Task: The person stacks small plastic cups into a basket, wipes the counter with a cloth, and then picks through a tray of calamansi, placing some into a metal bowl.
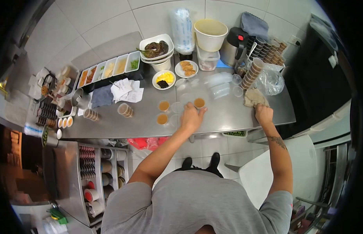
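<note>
My left hand point(192, 118) reaches over the steel table, its fingers and thumb around the near side of a small clear sauce cup point(199, 103) filled with brownish-orange sauce. To its left stand two similar filled cups point(164, 105), one nearer me than the other. Clear round lids point(176, 107) lie between them and my hand, hard to make out against the steel. My right hand point(264, 114) is closed on a crumpled beige cloth point(255, 98) at the table's right side. Part of the cloth is hidden under my fingers.
Stacked filled cups point(253, 73) rise beyond the cloth, beside a plastic bag point(269, 81). Topping trays point(107, 69), bowls point(164, 79) and a thermal jug point(232, 46) line the back. Two cup stacks point(125, 110) stand left. A white chair point(279, 171) is below my right arm.
</note>
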